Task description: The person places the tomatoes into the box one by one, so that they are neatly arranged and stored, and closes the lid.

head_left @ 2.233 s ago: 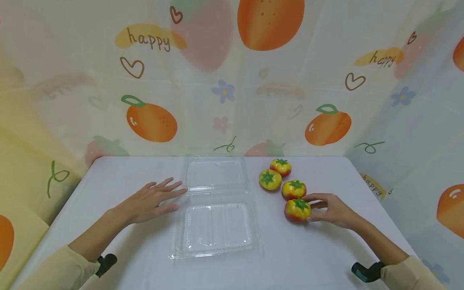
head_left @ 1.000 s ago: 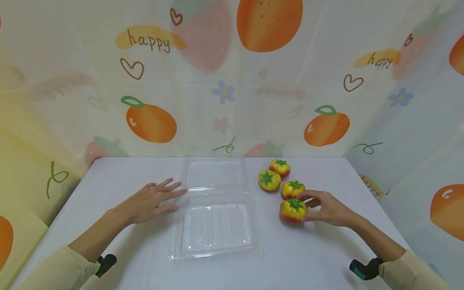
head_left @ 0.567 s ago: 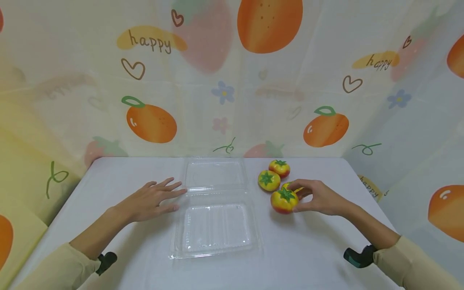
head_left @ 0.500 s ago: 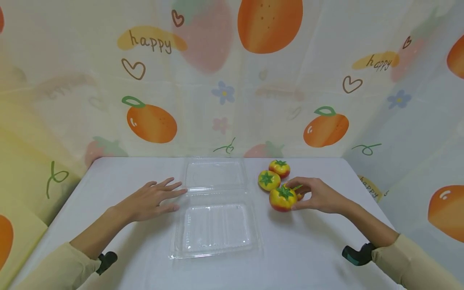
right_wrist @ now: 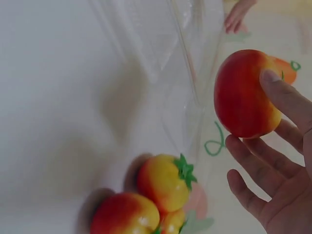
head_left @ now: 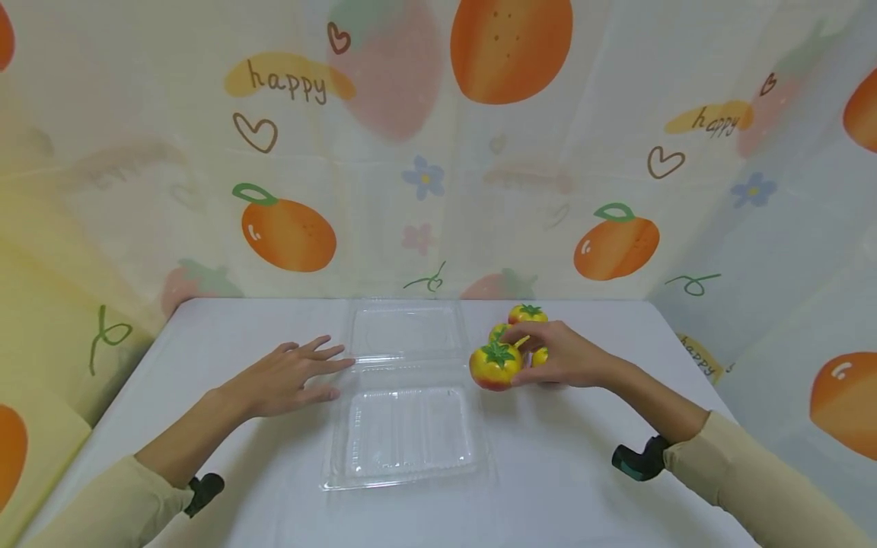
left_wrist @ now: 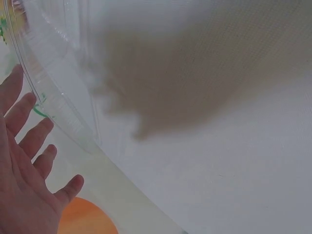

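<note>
In the head view my right hand holds a yellow-and-red tomato with a green star-shaped top, raised above the table near the clear container's right edge. The right wrist view shows my thumb on one side of that tomato and fingertips on another. Flat on the table lies the clear plastic clamshell container, its lid folded back. To its left is my left hand, fingers spread and straight. One fingertip reaches the container's edge by the hinge; whether it touches I cannot tell.
Behind my right hand are three more tomatoes, partly hidden: one at the back, one at the left and one at the right. The white table ends at a fruit-print cloth backdrop.
My right hand has gripped the nearest tomato, lifted it off the table and carried it left and away from me toward the container. My left hand has stayed in place.
</note>
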`<state>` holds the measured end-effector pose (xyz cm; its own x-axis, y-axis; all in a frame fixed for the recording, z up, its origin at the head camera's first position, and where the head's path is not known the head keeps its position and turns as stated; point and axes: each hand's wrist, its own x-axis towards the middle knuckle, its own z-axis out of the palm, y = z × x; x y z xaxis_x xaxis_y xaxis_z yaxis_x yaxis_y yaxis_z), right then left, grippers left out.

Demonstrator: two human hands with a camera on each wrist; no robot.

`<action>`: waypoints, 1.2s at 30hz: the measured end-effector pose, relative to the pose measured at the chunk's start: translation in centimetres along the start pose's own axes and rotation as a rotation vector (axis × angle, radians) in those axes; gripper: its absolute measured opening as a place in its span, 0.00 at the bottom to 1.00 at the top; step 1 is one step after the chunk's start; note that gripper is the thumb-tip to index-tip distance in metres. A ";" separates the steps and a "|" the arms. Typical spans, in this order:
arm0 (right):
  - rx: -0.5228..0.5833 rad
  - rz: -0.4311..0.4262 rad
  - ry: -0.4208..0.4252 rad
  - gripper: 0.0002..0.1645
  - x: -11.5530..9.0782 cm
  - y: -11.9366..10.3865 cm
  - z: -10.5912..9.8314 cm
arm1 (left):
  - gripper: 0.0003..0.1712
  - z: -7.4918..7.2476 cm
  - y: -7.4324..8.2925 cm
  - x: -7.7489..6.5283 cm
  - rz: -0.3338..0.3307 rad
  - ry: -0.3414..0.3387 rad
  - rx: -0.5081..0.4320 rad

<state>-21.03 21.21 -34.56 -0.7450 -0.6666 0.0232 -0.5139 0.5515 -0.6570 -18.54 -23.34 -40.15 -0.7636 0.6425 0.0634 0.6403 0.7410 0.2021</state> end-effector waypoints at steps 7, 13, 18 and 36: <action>0.028 -0.021 -0.056 0.30 2.0 -1.0 1.7 | 0.29 0.4 -0.2 0.0 0.000 0.007 0.000; 0.023 -0.021 -0.110 0.32 3.5 -1.3 3.6 | 0.29 0.6 -0.4 0.0 -0.003 0.007 0.001; 0.007 -0.026 -0.147 0.32 4.4 -1.1 4.9 | 0.29 0.5 -0.3 -0.1 0.007 0.013 -0.005; -0.129 -0.037 -0.206 0.30 7.9 -2.8 8.0 | 0.29 0.5 -0.4 -0.1 -0.008 -0.006 -0.020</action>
<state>-22.06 10.40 -38.60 -0.6286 -0.7688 -0.1174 -0.5993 0.5750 -0.5569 -18.69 -23.55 -40.72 -0.7682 0.6378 0.0558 0.6323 0.7421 0.2225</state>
